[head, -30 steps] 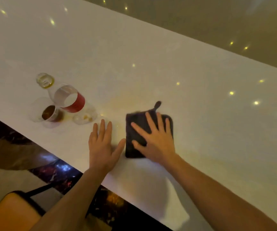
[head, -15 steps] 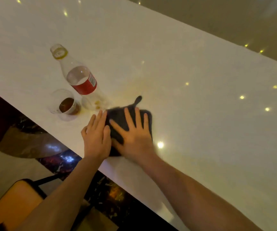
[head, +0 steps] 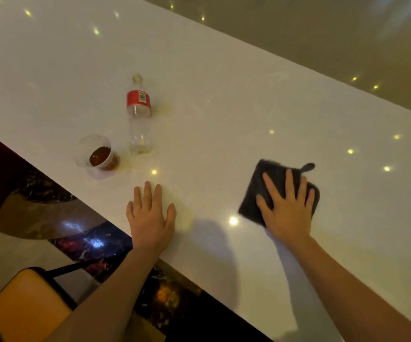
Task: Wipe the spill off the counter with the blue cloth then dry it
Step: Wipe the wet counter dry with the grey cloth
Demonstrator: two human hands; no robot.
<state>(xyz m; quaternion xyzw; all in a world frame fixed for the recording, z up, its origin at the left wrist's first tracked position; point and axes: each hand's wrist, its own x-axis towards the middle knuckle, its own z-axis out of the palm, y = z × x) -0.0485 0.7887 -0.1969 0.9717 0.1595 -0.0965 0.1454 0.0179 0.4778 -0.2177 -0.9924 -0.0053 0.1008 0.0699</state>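
Observation:
A dark folded cloth (head: pixel 261 183) with a small hanging loop lies flat on the white counter (head: pixel 224 107), right of centre. My right hand (head: pixel 287 206) presses down on it with fingers spread. My left hand (head: pixel 150 215) rests flat and empty on the counter near its front edge, well left of the cloth. A faint yellowish smear (head: pixel 162 109) shows on the counter beside the bottle.
An almost empty clear bottle (head: pixel 139 114) with a red label stands left of centre. A clear plastic cup (head: pixel 98 156) with brown liquid stands in front of it. An orange chair seat (head: pixel 19 304) is below the counter's front edge.
My right hand has slid the cloth to the right, away from the bottle and cup. My left hand came off the cloth's edge and lies flat on the counter.

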